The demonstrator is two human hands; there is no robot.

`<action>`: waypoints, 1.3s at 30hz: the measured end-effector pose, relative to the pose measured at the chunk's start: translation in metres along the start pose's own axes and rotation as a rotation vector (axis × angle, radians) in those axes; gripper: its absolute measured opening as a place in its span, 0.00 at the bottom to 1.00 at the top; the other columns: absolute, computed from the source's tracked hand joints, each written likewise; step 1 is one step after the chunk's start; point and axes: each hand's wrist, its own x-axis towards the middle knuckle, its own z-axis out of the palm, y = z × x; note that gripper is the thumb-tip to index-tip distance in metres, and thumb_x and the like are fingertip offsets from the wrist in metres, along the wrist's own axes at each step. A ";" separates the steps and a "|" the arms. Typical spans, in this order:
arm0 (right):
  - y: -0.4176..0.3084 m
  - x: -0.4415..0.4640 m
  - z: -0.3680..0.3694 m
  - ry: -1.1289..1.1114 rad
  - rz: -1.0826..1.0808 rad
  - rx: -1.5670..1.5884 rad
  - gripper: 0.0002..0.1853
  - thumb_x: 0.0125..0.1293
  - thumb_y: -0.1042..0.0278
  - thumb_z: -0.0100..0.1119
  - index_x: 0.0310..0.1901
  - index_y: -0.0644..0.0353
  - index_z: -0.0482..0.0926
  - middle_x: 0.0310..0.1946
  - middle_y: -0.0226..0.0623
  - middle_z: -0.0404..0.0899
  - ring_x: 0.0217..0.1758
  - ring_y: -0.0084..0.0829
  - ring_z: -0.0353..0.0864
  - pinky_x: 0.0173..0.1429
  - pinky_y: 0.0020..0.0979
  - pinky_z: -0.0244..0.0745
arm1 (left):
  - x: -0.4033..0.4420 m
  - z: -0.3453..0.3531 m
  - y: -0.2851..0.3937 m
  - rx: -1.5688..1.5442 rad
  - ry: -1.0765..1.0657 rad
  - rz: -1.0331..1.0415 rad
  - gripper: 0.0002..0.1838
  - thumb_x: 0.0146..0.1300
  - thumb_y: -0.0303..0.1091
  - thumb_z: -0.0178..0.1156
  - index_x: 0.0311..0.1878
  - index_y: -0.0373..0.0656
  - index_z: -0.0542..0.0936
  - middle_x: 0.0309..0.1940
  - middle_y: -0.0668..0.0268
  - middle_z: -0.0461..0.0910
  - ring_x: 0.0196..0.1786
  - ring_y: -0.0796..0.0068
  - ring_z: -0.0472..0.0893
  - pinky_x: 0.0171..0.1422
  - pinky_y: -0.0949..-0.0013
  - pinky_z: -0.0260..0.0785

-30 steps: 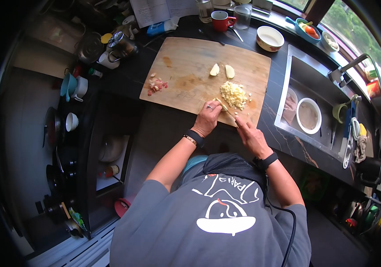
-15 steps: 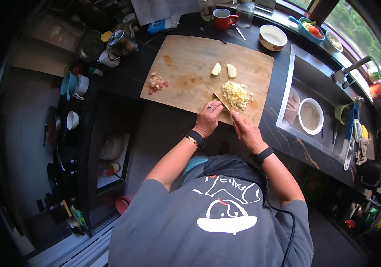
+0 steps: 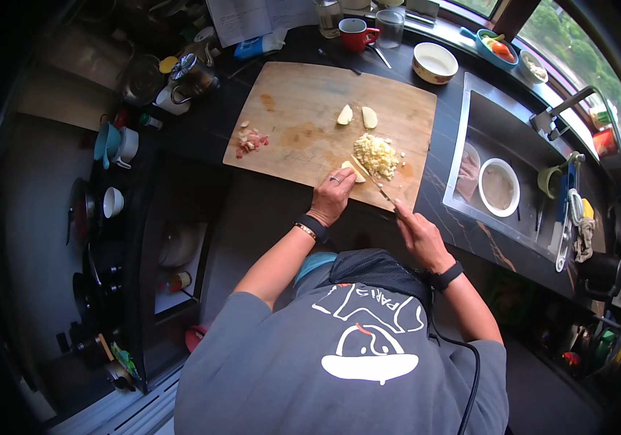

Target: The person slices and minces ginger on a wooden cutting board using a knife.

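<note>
The board (image 3: 303, 94) is tan, the chopped heap (image 3: 375, 155) pale yellow.

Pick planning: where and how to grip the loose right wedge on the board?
Pinch the right wedge midway across its long sides, probably from above: it's longer than wide, a gap separates it from the left wedge, and chopped bits sit by its near end.

Daylight from a window (image 3: 578, 54) at upper right brightens a cutting board (image 3: 310, 94) and glints off a sink rim (image 3: 458, 138); the left side lies dim, fisheye distortion bowing edges toward blackened corners.
</note>
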 end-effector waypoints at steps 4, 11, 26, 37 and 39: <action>0.005 0.025 0.029 0.002 -0.037 -0.036 0.27 0.73 0.66 0.56 0.72 0.46 0.66 0.33 0.51 0.80 0.33 0.54 0.82 0.37 0.48 0.78 | -0.001 0.001 -0.001 0.028 -0.009 0.007 0.08 0.61 0.26 0.65 0.44 0.43 0.83 0.47 0.64 0.83 0.50 0.61 0.83 0.52 0.64 0.78; 0.006 0.032 0.045 0.001 -0.038 -0.060 0.27 0.74 0.63 0.54 0.73 0.46 0.64 0.32 0.54 0.80 0.30 0.56 0.81 0.36 0.50 0.78 | 0.000 0.000 0.000 0.027 -0.003 0.000 0.08 0.61 0.26 0.64 0.44 0.42 0.83 0.47 0.64 0.83 0.50 0.62 0.83 0.51 0.64 0.79; 0.015 -0.021 0.018 -0.054 0.034 -0.102 0.28 0.72 0.67 0.56 0.72 0.44 0.66 0.29 0.50 0.78 0.29 0.54 0.81 0.34 0.49 0.78 | -0.002 -0.001 -0.003 0.019 -0.003 0.014 0.09 0.60 0.25 0.65 0.44 0.43 0.84 0.45 0.64 0.84 0.49 0.62 0.84 0.50 0.64 0.79; -0.007 0.016 0.013 0.016 -0.021 0.047 0.26 0.70 0.74 0.57 0.69 0.54 0.70 0.39 0.50 0.82 0.42 0.49 0.83 0.46 0.42 0.78 | 0.002 -0.001 -0.009 0.028 0.008 0.101 0.08 0.59 0.25 0.65 0.42 0.41 0.83 0.42 0.64 0.84 0.46 0.61 0.83 0.50 0.64 0.78; -0.004 0.021 0.021 -0.054 0.029 0.016 0.26 0.70 0.74 0.57 0.70 0.53 0.70 0.41 0.51 0.83 0.43 0.51 0.84 0.47 0.44 0.78 | 0.003 -0.002 -0.007 0.021 -0.001 0.089 0.08 0.59 0.25 0.65 0.42 0.42 0.83 0.42 0.64 0.84 0.45 0.62 0.83 0.49 0.65 0.78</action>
